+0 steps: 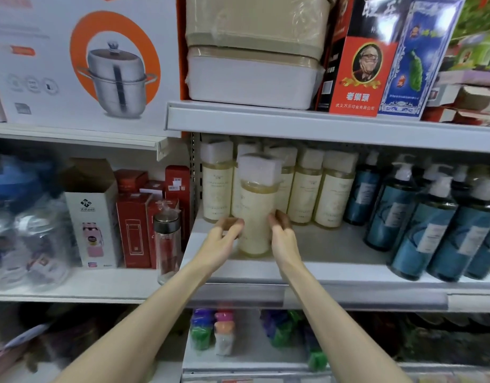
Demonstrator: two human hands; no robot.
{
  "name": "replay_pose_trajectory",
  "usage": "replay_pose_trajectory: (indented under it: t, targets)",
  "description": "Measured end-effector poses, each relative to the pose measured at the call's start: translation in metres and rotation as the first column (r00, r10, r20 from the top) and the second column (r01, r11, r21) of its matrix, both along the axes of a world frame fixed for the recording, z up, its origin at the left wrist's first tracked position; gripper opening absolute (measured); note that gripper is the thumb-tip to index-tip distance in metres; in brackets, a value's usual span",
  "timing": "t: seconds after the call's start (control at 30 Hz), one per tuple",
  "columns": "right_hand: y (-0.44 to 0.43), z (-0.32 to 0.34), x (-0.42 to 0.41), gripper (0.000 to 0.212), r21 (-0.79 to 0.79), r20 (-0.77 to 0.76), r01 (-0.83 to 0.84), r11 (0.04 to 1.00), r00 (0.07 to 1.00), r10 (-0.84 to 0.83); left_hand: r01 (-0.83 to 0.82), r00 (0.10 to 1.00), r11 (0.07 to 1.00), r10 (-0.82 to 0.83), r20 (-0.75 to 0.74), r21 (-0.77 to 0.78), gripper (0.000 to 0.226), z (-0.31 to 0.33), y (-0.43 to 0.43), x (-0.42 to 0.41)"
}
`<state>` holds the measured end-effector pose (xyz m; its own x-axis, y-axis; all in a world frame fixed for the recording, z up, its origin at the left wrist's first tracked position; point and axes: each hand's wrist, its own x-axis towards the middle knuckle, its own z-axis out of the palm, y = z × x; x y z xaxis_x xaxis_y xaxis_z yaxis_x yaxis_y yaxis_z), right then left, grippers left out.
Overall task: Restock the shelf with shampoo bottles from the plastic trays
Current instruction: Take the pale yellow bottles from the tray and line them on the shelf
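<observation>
A cream shampoo bottle (255, 205) with a white wrapped cap stands upright on the grey middle shelf (321, 261), in front of a row of matching cream bottles (307, 189). My left hand (224, 239) holds its lower left side, fingers curled toward it. On the opposite side, my right hand (282, 236) clasps the lower right. The bottle's base sits near the shelf's front left part. No plastic tray is in view.
Blue pump bottles (431, 217) fill the shelf's right part. A glass flask (168, 239) and red boxes (136, 225) stand on the neighbouring left shelf. The upper shelf edge (321, 125) hangs low over the bottle caps. Coloured small bottles (213, 333) sit below.
</observation>
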<state>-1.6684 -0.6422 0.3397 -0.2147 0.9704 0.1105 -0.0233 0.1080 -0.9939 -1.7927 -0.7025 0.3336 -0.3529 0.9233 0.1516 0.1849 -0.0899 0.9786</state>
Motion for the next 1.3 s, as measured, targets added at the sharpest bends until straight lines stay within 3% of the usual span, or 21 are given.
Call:
replay_pose_trajectory:
  t: [0.13,0.27,0.43,0.63,0.8,0.97,1.03,1.3]
  targets:
    - [-0.002,0.003,-0.005,0.047,-0.052,-0.008,-0.042,0.998,0.999,0.042,-0.025,0.999,1.0,0.025,-0.04,-0.008,0.034,0.002,0.002,-0.01]
    - [-0.014,-0.004,-0.01,0.054,0.077,0.032,0.079,0.994,0.996,-0.082,0.02,1.0,0.998,-0.019,0.014,-0.06,0.054,0.012,0.017,-0.016]
    - [-0.016,0.0,-0.009,0.05,0.12,0.011,0.049,0.992,0.999,-0.051,0.078,0.991,0.994,-0.069,0.114,-0.074,0.066,0.015,0.022,-0.013]
    - [-0.01,0.004,-0.013,0.049,0.049,-0.026,-0.063,0.997,0.998,0.065,0.023,1.0,1.0,-0.023,0.018,-0.006,0.047,0.006,0.004,-0.015]
    - [-0.001,0.012,-0.016,0.056,-0.131,0.015,-0.161,0.978,0.986,0.165,-0.043,0.996,0.999,0.045,-0.077,0.028,0.043,0.003,-0.004,-0.023]
    - [-0.003,0.005,-0.016,0.056,0.027,-0.008,-0.095,0.995,0.995,0.096,0.028,1.0,0.999,-0.028,-0.008,0.024,0.059,0.009,0.006,-0.026]
    - [-0.004,0.003,-0.017,0.059,0.063,0.01,-0.117,0.991,0.993,0.116,0.072,0.997,0.996,-0.074,0.039,0.052,0.053,0.009,0.007,-0.022]
    - [0.005,0.012,-0.025,0.052,-0.016,-0.05,-0.162,0.987,0.986,0.161,-0.045,0.999,0.992,0.041,0.036,0.12,0.042,0.005,0.003,-0.042]
